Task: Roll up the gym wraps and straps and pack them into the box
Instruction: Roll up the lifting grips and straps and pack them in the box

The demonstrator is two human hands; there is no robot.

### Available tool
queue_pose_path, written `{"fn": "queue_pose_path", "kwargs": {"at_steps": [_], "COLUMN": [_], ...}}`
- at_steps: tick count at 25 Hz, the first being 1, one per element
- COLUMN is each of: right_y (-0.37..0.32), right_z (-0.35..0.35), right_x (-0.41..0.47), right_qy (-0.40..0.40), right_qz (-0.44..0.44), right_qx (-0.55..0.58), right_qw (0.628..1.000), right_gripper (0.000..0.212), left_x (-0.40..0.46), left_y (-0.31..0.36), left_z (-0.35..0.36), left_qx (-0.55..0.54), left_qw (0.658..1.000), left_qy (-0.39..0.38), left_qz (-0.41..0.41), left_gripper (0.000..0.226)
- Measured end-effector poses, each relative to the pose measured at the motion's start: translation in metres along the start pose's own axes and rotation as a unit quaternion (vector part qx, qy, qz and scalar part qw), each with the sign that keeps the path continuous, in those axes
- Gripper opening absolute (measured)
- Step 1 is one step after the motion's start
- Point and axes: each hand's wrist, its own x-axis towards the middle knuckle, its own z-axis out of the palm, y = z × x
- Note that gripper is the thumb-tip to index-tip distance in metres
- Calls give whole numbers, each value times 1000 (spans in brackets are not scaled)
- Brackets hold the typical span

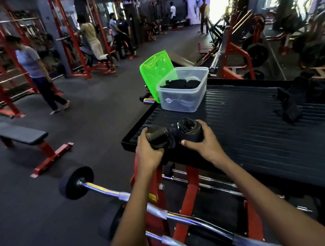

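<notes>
My left hand [148, 151] grips a rolled black wrap [159, 137] at the near left corner of the black ribbed tray [243, 131]. Beside it, my right hand [202, 143] grips a second rolled black wrap [189, 129]. The two rolls sit side by side and nearly touch. Farther along the tray's left edge stands a clear plastic box [185, 96] with black wraps inside. Its green lid [156, 72] leans upright against the box's far left side. Loose black straps [294, 100] lie unrolled at the tray's far right.
The tray sits on a red rack holding chrome barbells [183, 219] below my arms. A barbell with a black plate [75, 183] juts out left. A flat bench [19, 137] stands on the dark floor. Several people stand among red machines at the back.
</notes>
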Motion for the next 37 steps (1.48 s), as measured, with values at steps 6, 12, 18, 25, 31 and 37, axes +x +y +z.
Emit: {"fn": "queue_pose_path", "kwargs": {"at_steps": [6, 12, 18, 25, 31, 37], "right_y": [-5, -4, -52, -94, -74, -15], "right_z": [-2, 3, 3, -16, -41, -53], "right_x": [10, 22, 67, 173, 272, 342], "right_qy": [15, 53, 141, 183, 149, 116], "right_qz": [38, 58, -4, -82, -76, -49], "right_qx": [24, 13, 6, -49, -151, -244], "right_qw": [999, 997, 990, 979, 974, 962], "right_gripper": [63, 60, 58, 67, 67, 67], "left_x": [29, 45, 107, 224, 315, 363], "left_y": [20, 13, 60, 115, 131, 125], "left_z": [-5, 14, 0, 19, 82, 139], "left_qx": [171, 50, -10, -70, -91, -116], "left_qw": [981, 992, 991, 978, 982, 984], "left_qy": [-82, -104, -60, -41, -12, -43], "left_qz": [35, 58, 116, 190, 164, 125], "left_gripper": [54, 44, 37, 42, 33, 34]}}
